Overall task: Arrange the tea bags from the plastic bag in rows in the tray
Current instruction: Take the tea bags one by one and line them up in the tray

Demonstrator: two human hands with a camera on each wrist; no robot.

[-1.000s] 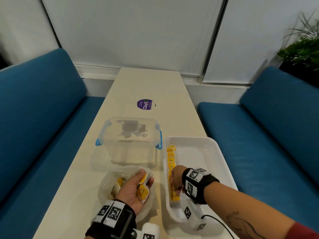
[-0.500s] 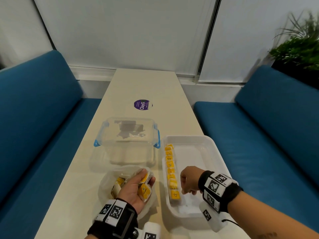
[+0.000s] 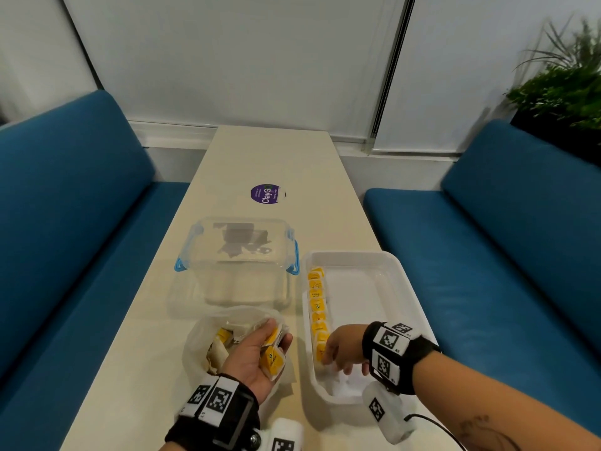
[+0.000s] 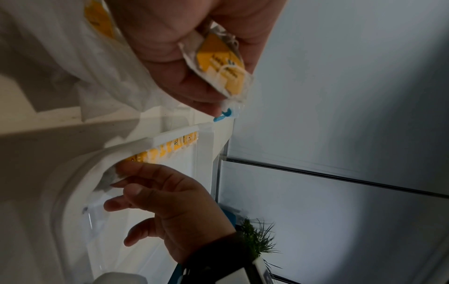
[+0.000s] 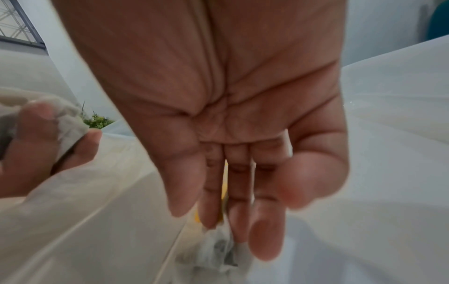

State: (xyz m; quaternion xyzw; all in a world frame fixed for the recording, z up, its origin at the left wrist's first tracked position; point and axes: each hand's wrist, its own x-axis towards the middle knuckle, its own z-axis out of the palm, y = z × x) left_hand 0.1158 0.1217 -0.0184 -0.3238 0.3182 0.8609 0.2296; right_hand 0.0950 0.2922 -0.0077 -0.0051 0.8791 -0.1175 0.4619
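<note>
Head view: "ClayGo" sticker (image 3: 266, 194) on table (image 3: 260, 157)

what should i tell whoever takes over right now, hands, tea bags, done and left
Left hand: palm up over the crumpled clear plastic bag, fingers curled round a few yellow-tagged tea bags.
Right hand: fingers straight, tips down at the near end of the row in the white rectangular plastic tray; it grips nothing.
Done: one row of yellow tea bags lies along the tray's left wall, far end to near end.
Left: the rest of the tray floor has no rows yet; more tea bags sit in the bag and in the left hand.
The clear lidded box with blue clips stands behind the bag, apart from the job.
</note>
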